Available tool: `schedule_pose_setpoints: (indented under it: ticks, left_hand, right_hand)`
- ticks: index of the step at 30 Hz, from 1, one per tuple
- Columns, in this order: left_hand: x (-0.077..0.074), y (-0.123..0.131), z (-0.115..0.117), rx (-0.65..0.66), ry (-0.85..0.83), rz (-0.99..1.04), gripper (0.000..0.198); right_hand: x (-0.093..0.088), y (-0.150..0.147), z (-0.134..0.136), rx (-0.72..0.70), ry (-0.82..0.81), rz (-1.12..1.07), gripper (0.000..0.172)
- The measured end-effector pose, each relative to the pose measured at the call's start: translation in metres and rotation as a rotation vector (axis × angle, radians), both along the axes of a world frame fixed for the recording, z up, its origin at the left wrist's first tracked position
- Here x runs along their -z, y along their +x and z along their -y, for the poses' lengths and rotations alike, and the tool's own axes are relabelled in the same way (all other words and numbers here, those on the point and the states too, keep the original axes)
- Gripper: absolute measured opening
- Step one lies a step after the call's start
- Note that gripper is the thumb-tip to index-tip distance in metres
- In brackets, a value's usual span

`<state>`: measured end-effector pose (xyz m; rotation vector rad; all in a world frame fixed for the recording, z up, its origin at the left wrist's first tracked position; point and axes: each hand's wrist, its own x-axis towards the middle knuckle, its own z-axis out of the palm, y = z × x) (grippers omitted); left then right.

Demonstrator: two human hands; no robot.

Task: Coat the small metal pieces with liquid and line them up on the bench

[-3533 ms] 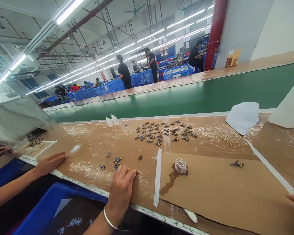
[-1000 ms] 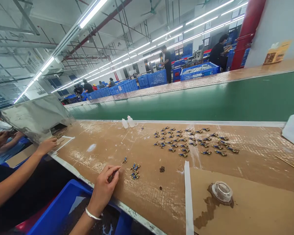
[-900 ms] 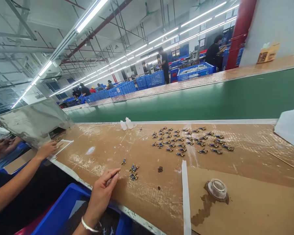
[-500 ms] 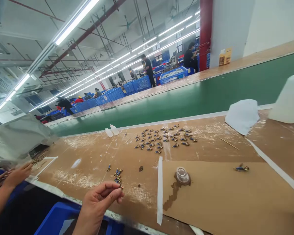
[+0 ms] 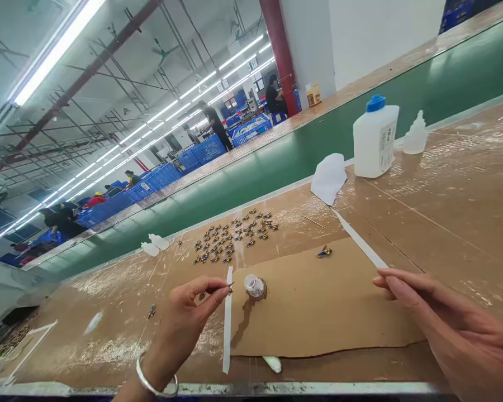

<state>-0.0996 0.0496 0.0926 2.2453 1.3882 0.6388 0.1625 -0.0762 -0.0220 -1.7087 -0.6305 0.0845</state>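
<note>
My left hand (image 5: 188, 312), with a silver bangle at the wrist, pinches a small dark piece (image 5: 231, 286) near the left edge of a cardboard sheet (image 5: 314, 312). My right hand (image 5: 440, 324) hovers over the sheet's right side, thumb and index finger pressed together. Whatever may be between them is hidden or too small to make out. A small clear cup (image 5: 255, 286) stands on the cardboard beside a dark wet stain (image 5: 243, 321). One small blue-and-gold figure (image 5: 324, 252) lies near the sheet's far edge.
Several similar figures (image 5: 227, 246) lie in rows beyond the sheet. White tape (image 5: 227, 329) runs along its left edge. A blue-capped jug (image 5: 375, 139), a dropper bottle (image 5: 416, 134) and white paper (image 5: 329, 178) stand or lie behind. A green conveyor belt (image 5: 268, 167) crosses beyond; people work farther off.
The view has swung to the right. My right hand has come into view over the cardboard. My left hand, still pinching the small piece, is now closer to the cup.
</note>
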Motion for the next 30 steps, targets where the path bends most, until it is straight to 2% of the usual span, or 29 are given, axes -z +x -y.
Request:
schedule_pose_setpoints:
  ticks: [4,7,11,25,30]
  left_hand:
    - [-0.001,0.021,-0.009,0.115,0.113,-0.095,0.01]
    - [0.002,0.027,-0.015,0.156,0.162,-0.159,0.009]
    - [0.003,0.031,-0.019,0.182,0.169,-0.241,0.01]
    - [0.003,0.038,-0.026,0.225,0.181,-0.328,0.011]
    - [0.003,0.039,-0.027,0.237,0.178,-0.353,0.012]
  right_hand:
    - [-0.004,0.003,0.004,-0.021,0.049,-0.079,0.033]
    - [-0.014,0.001,0.005,-0.081,0.107,-0.105,0.025]
    - [-0.022,-0.001,0.005,-0.082,0.121,-0.12,0.019]
    - [-0.013,0.006,0.006,-0.12,0.135,0.027,0.012]
    - [-0.016,0.005,0.007,-0.082,0.101,-0.008,0.012]
